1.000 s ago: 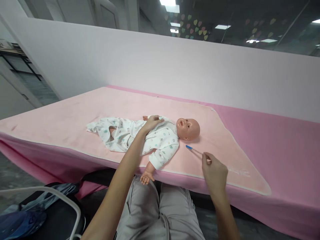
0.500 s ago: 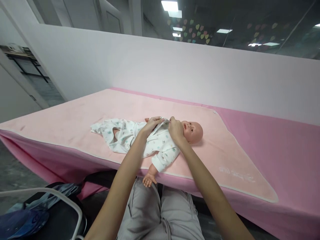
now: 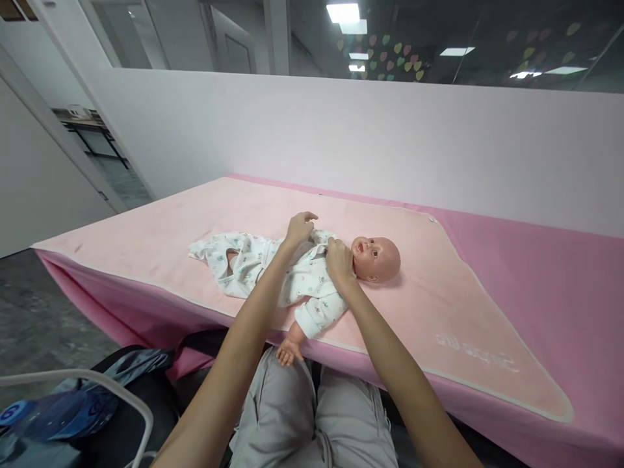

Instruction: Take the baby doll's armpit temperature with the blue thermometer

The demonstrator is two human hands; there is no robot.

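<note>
A bald baby doll [image 3: 376, 260] lies on its back with its head to the right. It wears a white printed romper [image 3: 305, 279], whose front flap is partly lifted at the chest. At the collar, my right hand [image 3: 340, 261] is closed, pinching the romper's cloth near the doll's chin. My left hand [image 3: 300, 229] is over the doll's far side, thumb and forefinger apart; its other fingers are partly hidden. The doll's near hand [image 3: 289, 351] hangs over the table edge, out of a folded white cuff.
A pale pink mat [image 3: 468, 312] covers much of the pink-draped table [image 3: 550, 273]. Behind rises a white partition [image 3: 390, 143] topped with glass. At lower left, a water bottle [image 3: 63, 413] lies on a black chair beside a white curved armrest [image 3: 121, 393].
My left hand has let go of the romper's edge and moved up to the doll's far side. My right hand keeps its pinch at the collar. The view has shifted slightly left.
</note>
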